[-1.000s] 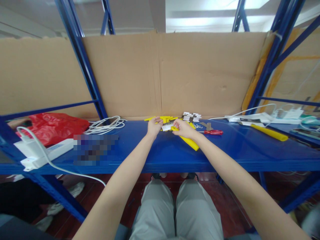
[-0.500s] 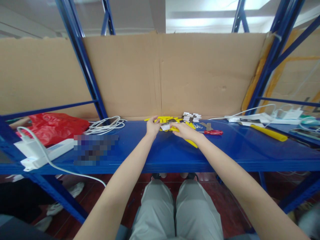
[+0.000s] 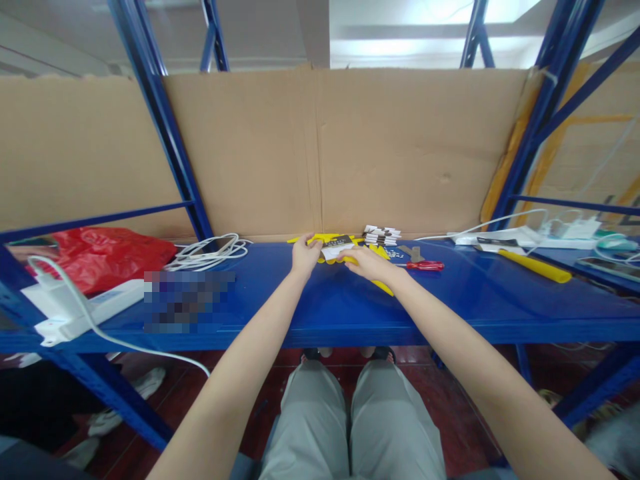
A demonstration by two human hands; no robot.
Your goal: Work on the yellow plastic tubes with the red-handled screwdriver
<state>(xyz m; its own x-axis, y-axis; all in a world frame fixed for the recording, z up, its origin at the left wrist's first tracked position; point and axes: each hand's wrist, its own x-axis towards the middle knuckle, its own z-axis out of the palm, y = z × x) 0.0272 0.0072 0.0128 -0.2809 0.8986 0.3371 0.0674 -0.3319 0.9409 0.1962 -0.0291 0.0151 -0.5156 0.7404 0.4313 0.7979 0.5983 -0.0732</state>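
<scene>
Between my two hands is a small black-and-white printed card or sleeve [image 3: 337, 247]. My left hand [image 3: 305, 257] is closed on its left edge, thumb and fingers pinching it. My right hand [image 3: 369, 263] is curled around a long yellow plastic handle [image 3: 383, 287], whose near end sticks out below the palm. The right fingertips reach the card's right side. Several more yellow handles [image 3: 326, 237] lie behind and beneath the card, partly covered by it. Just beyond my right hand is a stack of similar black-and-white cards [image 3: 381, 235].
Right of my hands lie a red-handled screwdriver [image 3: 425, 265], flat grey metal pieces [image 3: 414, 253] and tiny scattered parts. A yellow tool [image 3: 535, 265] rests farther right. At left are coiled white cable [image 3: 213, 253], a red bag [image 3: 115, 257] and a power strip [image 3: 113, 301]. Cardboard [image 3: 390, 147] walls the back.
The card between my hands has turned, so more of its black and white faces shows. Both hands stay in nearly the same place. The view has shifted slightly.
</scene>
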